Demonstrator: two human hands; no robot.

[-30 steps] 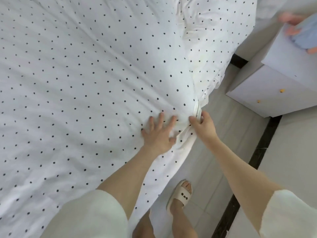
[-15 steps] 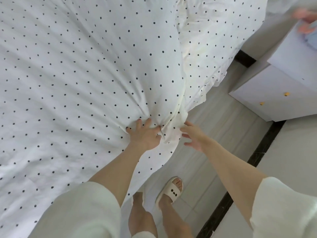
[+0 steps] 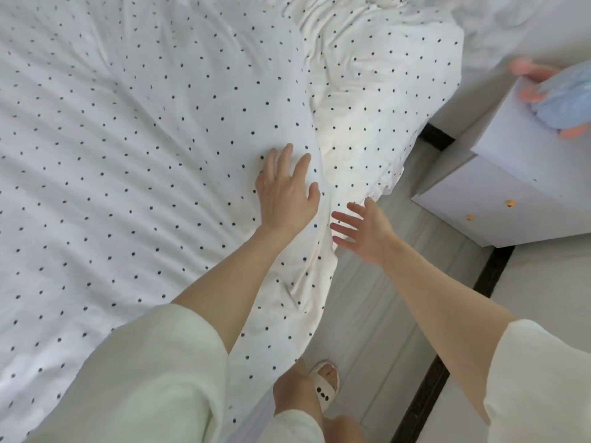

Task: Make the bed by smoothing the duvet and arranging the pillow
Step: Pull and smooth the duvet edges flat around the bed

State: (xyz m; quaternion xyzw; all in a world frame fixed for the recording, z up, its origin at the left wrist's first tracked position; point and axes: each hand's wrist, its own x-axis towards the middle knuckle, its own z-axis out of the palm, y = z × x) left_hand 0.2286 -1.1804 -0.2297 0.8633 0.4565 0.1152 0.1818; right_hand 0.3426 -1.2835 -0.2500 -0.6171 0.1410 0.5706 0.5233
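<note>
A white duvet with small black dots [image 3: 134,148] covers the bed and hangs over its right edge toward the floor. My left hand [image 3: 284,190] lies flat on the duvet near that edge, fingers spread, holding nothing. My right hand [image 3: 361,228] hovers open just beside the hanging edge, fingers apart, above the floor. A rumpled, bunched part of the duvet [image 3: 367,91] lies at the upper right. No pillow is clearly visible.
A white bedside cabinet [image 3: 499,199] with small orange knobs stands at the right, with a blue and pink soft toy [image 3: 556,97] on top. Pale floor [image 3: 377,314] runs between bed and cabinet. My slippered foot [image 3: 326,382] stands by the bed.
My left hand let go of the bunched duvet edge and now lies flat, further up the bed. My right hand has opened wider beside the edge. The view shifted toward the headboard end.
</note>
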